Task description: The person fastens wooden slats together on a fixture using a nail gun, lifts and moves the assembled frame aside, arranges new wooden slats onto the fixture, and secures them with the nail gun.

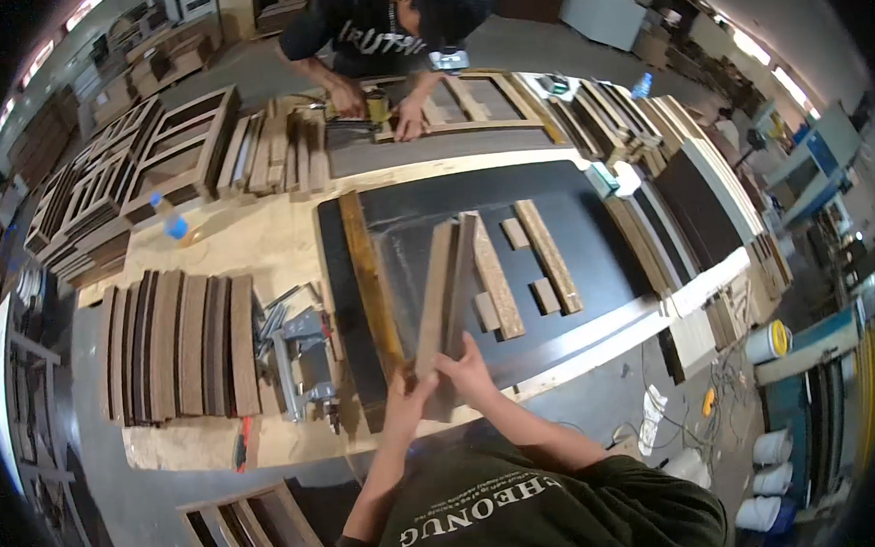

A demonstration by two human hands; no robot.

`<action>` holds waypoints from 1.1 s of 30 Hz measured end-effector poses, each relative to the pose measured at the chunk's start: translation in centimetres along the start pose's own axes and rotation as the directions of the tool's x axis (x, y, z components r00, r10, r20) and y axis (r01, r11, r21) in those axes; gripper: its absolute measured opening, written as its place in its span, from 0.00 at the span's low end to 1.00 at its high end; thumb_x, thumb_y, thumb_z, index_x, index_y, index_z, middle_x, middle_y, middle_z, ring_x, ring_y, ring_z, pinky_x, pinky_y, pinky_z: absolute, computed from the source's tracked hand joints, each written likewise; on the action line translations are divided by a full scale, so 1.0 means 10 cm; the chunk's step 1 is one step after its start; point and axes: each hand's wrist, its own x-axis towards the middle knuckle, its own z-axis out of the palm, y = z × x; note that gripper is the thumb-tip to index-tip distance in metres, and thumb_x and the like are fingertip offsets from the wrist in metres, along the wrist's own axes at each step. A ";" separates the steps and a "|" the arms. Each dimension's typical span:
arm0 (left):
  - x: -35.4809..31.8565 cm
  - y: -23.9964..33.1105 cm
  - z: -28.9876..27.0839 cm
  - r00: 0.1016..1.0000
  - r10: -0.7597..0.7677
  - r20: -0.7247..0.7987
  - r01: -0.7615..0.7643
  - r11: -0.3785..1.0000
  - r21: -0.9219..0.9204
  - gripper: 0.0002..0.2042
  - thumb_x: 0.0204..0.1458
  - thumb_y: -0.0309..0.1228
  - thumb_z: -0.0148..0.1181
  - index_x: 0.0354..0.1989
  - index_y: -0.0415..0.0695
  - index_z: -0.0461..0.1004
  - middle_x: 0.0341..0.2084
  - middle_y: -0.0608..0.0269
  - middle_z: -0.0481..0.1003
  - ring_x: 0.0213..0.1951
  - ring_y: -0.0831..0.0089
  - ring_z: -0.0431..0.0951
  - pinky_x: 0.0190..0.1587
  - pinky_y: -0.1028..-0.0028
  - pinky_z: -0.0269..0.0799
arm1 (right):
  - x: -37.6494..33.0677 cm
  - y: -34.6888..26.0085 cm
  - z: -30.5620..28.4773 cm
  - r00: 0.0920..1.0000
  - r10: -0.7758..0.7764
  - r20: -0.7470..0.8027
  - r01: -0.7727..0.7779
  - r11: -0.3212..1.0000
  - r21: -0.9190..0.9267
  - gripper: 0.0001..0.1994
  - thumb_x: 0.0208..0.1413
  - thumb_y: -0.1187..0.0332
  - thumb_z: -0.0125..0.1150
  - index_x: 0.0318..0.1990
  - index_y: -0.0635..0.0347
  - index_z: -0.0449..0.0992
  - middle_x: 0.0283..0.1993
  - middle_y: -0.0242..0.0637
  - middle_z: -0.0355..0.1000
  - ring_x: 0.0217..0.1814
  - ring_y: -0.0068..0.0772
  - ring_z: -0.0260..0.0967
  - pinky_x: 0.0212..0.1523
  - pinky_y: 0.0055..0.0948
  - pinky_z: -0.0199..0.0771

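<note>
Left grip [408, 394], right grip [468, 370]: both closed on near end of long, brown wooden strips [434, 304]. Flat, black rectangular panel [609, 253] extends beyond grips.

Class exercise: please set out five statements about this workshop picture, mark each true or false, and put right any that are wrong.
1. The person's left hand and right hand are both on brown wood. True.
2. The large panel in front of the person is white. False: it is black.
3. A row of wooden strips lies to the left of the metal tools. True.
4. The co-worker stands beside the person, on the same side of the table. False: the co-worker is across the table.
5. A wooden frame shows at the picture's lower left. True.
</note>
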 end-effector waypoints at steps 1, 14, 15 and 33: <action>0.05 -0.04 0.14 0.992 -0.068 0.104 0.070 0.997 -0.013 0.21 0.51 0.29 0.61 0.53 0.39 0.64 0.43 0.65 0.71 0.44 0.77 0.70 0.48 0.76 0.66 | 0.04 -0.07 -0.19 0.997 -0.051 -0.053 0.043 0.988 -0.146 0.24 0.50 0.70 0.60 0.55 0.66 0.61 0.47 0.41 0.70 0.45 0.30 0.69 0.45 0.29 0.71; 0.85 -0.53 0.44 0.830 0.533 -0.165 -0.155 0.505 0.849 0.32 0.29 0.35 0.68 0.49 0.39 0.67 0.47 0.46 0.67 0.51 0.48 0.67 0.54 0.58 0.62 | 0.61 -0.60 -2.69 0.878 -0.246 -0.410 -0.121 0.715 -0.689 0.30 0.46 0.57 0.61 0.55 0.60 0.62 0.42 0.47 0.73 0.46 0.45 0.71 0.45 0.36 0.69; 0.92 -0.57 0.37 0.757 0.647 -0.085 -0.170 0.322 0.931 0.32 0.29 0.36 0.66 0.49 0.41 0.68 0.49 0.48 0.65 0.52 0.46 0.64 0.54 0.52 0.59 | 0.71 -0.75 -2.87 0.901 -0.189 -0.391 -0.156 0.700 -0.697 0.32 0.42 0.54 0.63 0.54 0.60 0.63 0.46 0.50 0.72 0.48 0.50 0.70 0.48 0.38 0.68; 1.25 -0.66 0.81 0.839 0.520 -0.162 0.065 0.201 0.978 0.34 0.40 0.26 0.58 0.60 0.31 0.56 0.59 0.41 0.59 0.61 0.50 0.60 0.64 0.63 0.52 | 1.67 -0.66 -4.21 0.824 -0.446 -0.348 -0.154 0.415 -0.897 0.24 0.37 0.63 0.61 0.45 0.61 0.68 0.46 0.47 0.64 0.48 0.50 0.61 0.46 0.44 0.65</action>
